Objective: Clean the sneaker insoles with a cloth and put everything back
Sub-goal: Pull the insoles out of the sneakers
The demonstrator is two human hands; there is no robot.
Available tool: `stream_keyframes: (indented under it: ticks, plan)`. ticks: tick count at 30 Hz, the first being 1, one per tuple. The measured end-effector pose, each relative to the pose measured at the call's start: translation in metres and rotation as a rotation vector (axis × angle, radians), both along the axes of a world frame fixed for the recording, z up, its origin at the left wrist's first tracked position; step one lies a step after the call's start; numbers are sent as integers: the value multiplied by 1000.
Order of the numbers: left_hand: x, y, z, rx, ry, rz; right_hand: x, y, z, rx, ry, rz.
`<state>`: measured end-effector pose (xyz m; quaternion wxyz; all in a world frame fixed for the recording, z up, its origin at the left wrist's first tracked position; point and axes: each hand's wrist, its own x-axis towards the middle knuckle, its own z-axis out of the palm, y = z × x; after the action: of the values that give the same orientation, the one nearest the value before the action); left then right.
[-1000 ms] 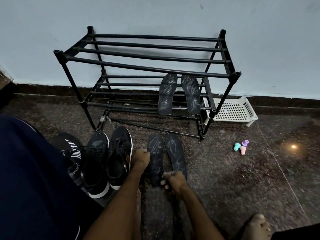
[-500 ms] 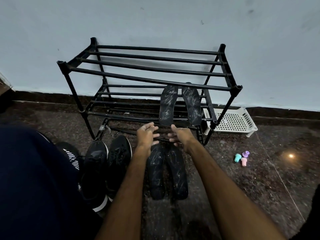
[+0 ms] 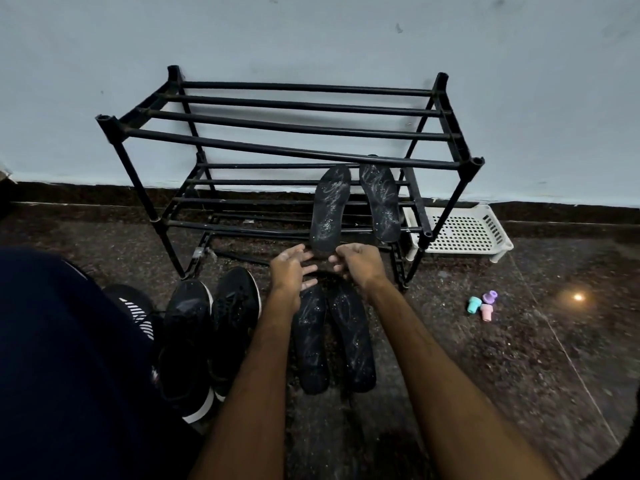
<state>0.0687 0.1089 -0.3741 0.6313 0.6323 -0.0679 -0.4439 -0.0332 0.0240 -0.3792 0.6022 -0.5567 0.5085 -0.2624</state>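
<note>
On the dark floor [image 3: 485,393] by the rack [image 3: 291,152], left hand [image 3: 291,268] and right hand [image 3: 362,265] have moved off the near insoles [image 3: 349,341], now hovering empty and loose-fingered at the dusty rack insoles [image 3: 329,206], probably grabbing those next.

The left forearm [image 3: 256,375] and right forearm [image 3: 433,358] stretch forward from the lower edge, bare, converging toward the middle. The left hand [image 3: 289,271] is turned palm inward, its fingers [image 3: 304,258] straight and fanned apart toward the right hand [image 3: 362,263]. The right hand shows its back, knuckles up and fingers loosely bent downward. The hands are close together, fingertips nearly meeting, and neither plainly grips anything.
</note>
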Motion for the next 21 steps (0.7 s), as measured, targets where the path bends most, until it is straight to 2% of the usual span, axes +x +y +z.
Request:
stream_keyframes:
  ticks: [4, 8, 15, 21]
  plan:
    - [-3, -5, 4, 3, 46, -22, -37, 23, 4, -57, -5, 110]
    - [-18, -5, 7, 5, 1, -14, -82, 39, -4, -108, 13, 253]
    - [-65, -2, 2, 45, 4, -2, -151, 64, -25, -80, 68, 290]
    - [-112, 4, -15, 79, -7, -151, -204, 73, -59, 1, 183, 300]
